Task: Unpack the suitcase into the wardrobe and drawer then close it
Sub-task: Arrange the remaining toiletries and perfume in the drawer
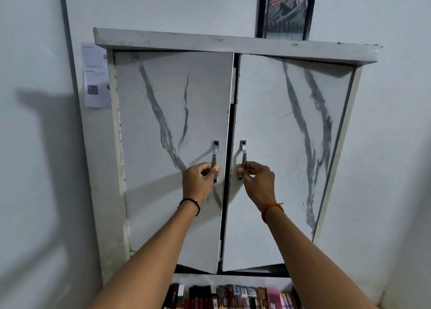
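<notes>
both hands' fingers curled on wardrobe [163, 40] handles: left hand [200, 180], right hand [258, 180].

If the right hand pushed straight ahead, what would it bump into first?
Probably the white marble-patterned right cupboard door. The right hand has its grip on that door's metal handle, so the door panel sits right behind its fingers.

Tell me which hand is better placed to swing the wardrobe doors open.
Neither alone: each is set for its own door. The left hand grips the left door's handle, the right hand grips the right door's handle. Both doors already stand slightly ajar, so pulling both together looks best.
</notes>
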